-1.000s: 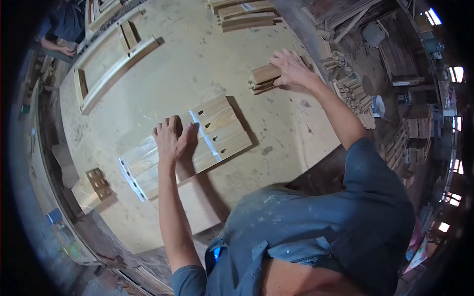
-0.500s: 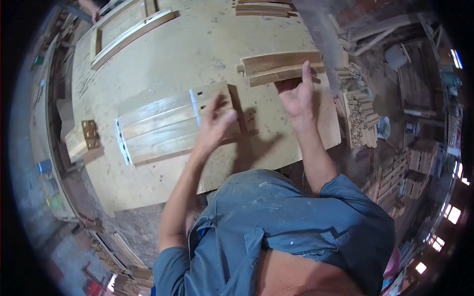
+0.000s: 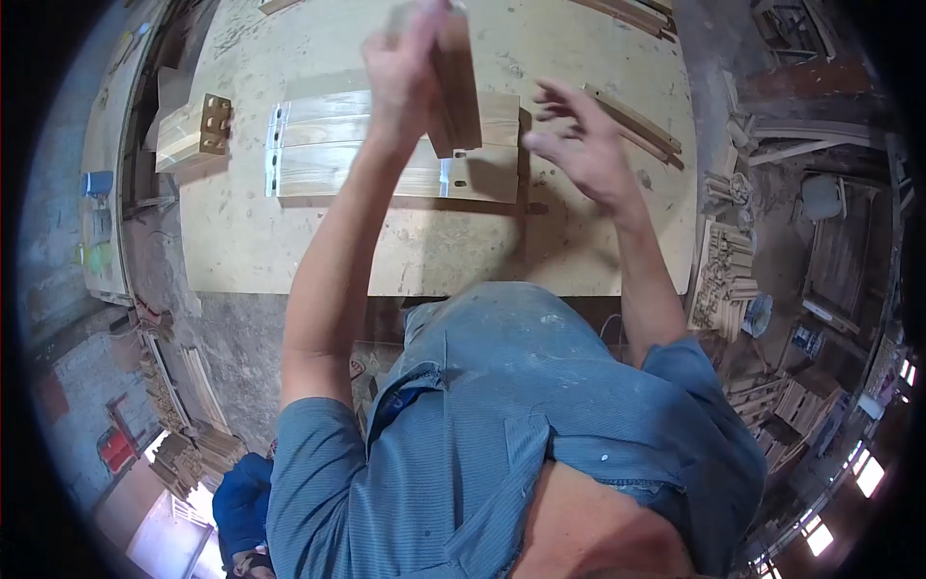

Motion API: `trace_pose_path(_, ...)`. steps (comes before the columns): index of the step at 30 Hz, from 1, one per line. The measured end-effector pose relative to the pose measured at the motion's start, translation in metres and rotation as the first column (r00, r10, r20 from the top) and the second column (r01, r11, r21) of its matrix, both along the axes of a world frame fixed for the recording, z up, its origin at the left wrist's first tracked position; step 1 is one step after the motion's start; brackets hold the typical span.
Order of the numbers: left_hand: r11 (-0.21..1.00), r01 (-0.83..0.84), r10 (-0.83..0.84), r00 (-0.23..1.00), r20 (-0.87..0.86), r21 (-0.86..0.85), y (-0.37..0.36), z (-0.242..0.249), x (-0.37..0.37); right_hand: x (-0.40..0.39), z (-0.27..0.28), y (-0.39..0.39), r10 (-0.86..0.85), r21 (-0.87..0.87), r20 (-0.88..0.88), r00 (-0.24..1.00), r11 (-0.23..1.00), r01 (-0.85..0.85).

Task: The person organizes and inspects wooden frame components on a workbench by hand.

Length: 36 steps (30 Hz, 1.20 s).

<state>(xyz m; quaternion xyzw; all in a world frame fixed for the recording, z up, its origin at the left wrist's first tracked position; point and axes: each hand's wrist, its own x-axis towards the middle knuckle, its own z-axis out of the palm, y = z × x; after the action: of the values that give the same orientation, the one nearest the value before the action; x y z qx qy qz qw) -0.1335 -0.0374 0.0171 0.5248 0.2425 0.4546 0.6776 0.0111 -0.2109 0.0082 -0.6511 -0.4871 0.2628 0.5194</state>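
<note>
My left hand (image 3: 403, 82) is closed around the upper part of a wooden rail (image 3: 457, 92), which stands steeply tilted above the boards; hand and rail are slightly blurred. Below it, several flat boards (image 3: 328, 164) lie side by side on the wooden table (image 3: 386, 256), with slots and pale white bands near both ends. To the right, my right hand (image 3: 584, 150) is open, fingers apart and holding nothing. Just beyond it lies another narrow wooden piece (image 3: 637, 125), partly behind the hand.
A stack of boards with slotted ends (image 3: 215, 127) sits at the table's left edge. More wooden strips (image 3: 632, 14) lie at the far right. Piled wood pieces (image 3: 728, 275) stand right of the table. A person in blue (image 3: 246, 507) is at lower left.
The view has shifted and turned. My left hand, empty before, now holds a wooden rail up over the boards. My right hand has come away from the wooden pieces on the right.
</note>
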Motion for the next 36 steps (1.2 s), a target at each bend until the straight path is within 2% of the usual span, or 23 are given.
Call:
trace_pose_path(1, 0.999, -0.037, 0.038, 0.999, -0.019, 0.01, -0.005, -0.006, 0.005, -0.002, -0.009, 0.016, 0.005, 0.01, 0.007, 1.0, 1.0, -0.005)
trace_pose_path(3, 0.998, -0.043, 0.037, 0.993, -0.111, -0.054, -0.01, -0.022, 0.006, -0.009, -0.041, 0.042, 0.241, -0.1, 0.074, 0.968, 0.967, -0.233)
trace_pose_path(6, 0.982, -0.178, 0.177, 0.984, -0.023, -0.064, -0.013, -0.037, 0.005, -0.016, -0.063, 0.064, 0.326, -0.115, 0.062, 0.943, 0.941, -0.318)
trace_pose_path(8, 0.958, -0.271, 0.276, 0.96, -0.04, 0.096, -0.016, -0.046, -0.008, -0.022, -0.074, 0.067, 0.36, -0.053, 0.14, 0.923, 0.933, -0.356)
trace_pose_path(10, 0.981, -0.086, 0.098, 0.993, -0.063, 0.172, -0.02, -0.051, -0.023, -0.026, -0.082, 0.061, 0.373, 0.012, 0.205, 0.905, 0.923, -0.383)
trace_pose_path(11, 0.955, -0.149, 0.166, 0.985, -0.047, 0.258, -0.026, -0.06, -0.022, -0.023, -0.087, 0.056, 0.381, 0.047, 0.251, 0.89, 0.913, -0.404)
trace_pose_path(14, 0.862, -0.074, 0.198, 0.96, -0.199, 0.502, -0.044, -0.067, -0.034, -0.031, -0.087, 0.043, 0.33, 0.198, 0.389, 0.86, 0.882, -0.428)
trace_pose_path(15, 0.834, -0.152, 0.283, 0.943, -0.174, 0.531, -0.047, -0.069, -0.032, -0.032, -0.094, 0.042, 0.313, 0.238, 0.408, 0.858, 0.871, -0.431)
trace_pose_path(16, 0.847, -0.046, 0.225, 0.934, -0.279, 0.53, -0.042, -0.074, -0.033, -0.031, -0.105, 0.041, 0.315, 0.223, 0.339, 0.887, 0.888, -0.401)
trace_pose_path(17, 0.897, -0.017, 0.133, 0.963, -0.234, 0.441, -0.041, -0.074, -0.033, -0.03, -0.112, 0.04, 0.313, 0.203, 0.273, 0.91, 0.906, -0.372)
trace_pose_path(19, 0.844, -0.057, 0.204, 0.954, -0.221, 0.533, -0.038, -0.087, -0.027, -0.034, -0.094, 0.034, 0.293, 0.084, 0.428, 0.855, 0.929, -0.361)
trace_pose_path(20, 0.884, -0.005, 0.131, 0.963, -0.236, 0.468, -0.039, -0.09, -0.026, -0.036, -0.089, 0.027, 0.281, 0.005, 0.47, 0.837, 0.947, -0.321)
trace_pose_path(22, 0.908, 0.177, -0.065, 0.955, -0.291, 0.379, -0.034, -0.058, -0.059, -0.04, -0.111, 0.002, 0.31, -0.307, 0.546, 0.778, 0.938, -0.159)
trace_pose_path(23, 0.853, 0.059, 0.069, 0.972, -0.224, 0.518, -0.031, -0.062, -0.075, -0.045, -0.114, -0.007, 0.387, -0.478, 0.624, 0.679, 0.876, -0.059)
trace_pose_path(24, 0.766, -0.061, 0.195, 0.971, -0.141, 0.64, -0.022, -0.075, -0.091, -0.088, -0.081, -0.002, 0.217, -0.256, 0.317, 0.923, 0.957, -0.138)
trace_pose_path(25, 0.845, -0.066, 0.16, 0.978, -0.133, 0.531, -0.011, -0.087, -0.116, -0.106, -0.056, 0.005, 0.268, -0.612, 0.18, 0.946, 0.784, -0.105)
trace_pose_path(26, 0.911, -0.057, 0.117, 0.985, -0.123, 0.409, -0.002, -0.1, -0.15, -0.124, -0.061, 0.011, 0.295, -0.545, -0.023, 0.955, 0.797, -0.259)
trace_pose_path(28, 0.981, -0.115, 0.151, 0.958, -0.242, 0.157, 0.017, -0.12, -0.231, -0.181, -0.033, 0.064, 0.425, -0.431, 0.201, 0.883, 0.847, -0.31)
trace_pose_path(30, 0.952, -0.276, 0.251, 0.951, -0.183, -0.129, 0.037, -0.157, -0.309, -0.247, -0.027, 0.139, 0.364, -0.251, 0.118, 0.924, 0.911, -0.327)
trace_pose_path(31, 0.926, -0.337, 0.289, 0.922, -0.256, -0.168, 0.044, -0.144, -0.349, -0.277, -0.036, 0.18, 0.349, -0.236, 0.095, 0.932, 0.918, -0.32)
trace_pose_path(32, 0.894, -0.399, 0.322, 0.888, -0.329, -0.204, 0.049, -0.131, -0.388, -0.306, -0.051, 0.227, 0.383, -0.085, 0.202, 0.901, 0.924, -0.374)
trace_pose_path(34, 0.878, -0.471, 0.468, 0.803, -0.369, 0.089, 0.061, -0.146, -0.451, -0.366, -0.077, 0.309, 0.358, 0.037, 0.329, 0.874, 0.92, -0.391)
trace_pose_path(36, 0.833, -0.548, 0.522, 0.741, -0.422, 0.068, 0.062, -0.138, -0.498, -0.416, -0.106, 0.373, 0.263, 0.147, 0.42, 0.869, 0.925, -0.351)
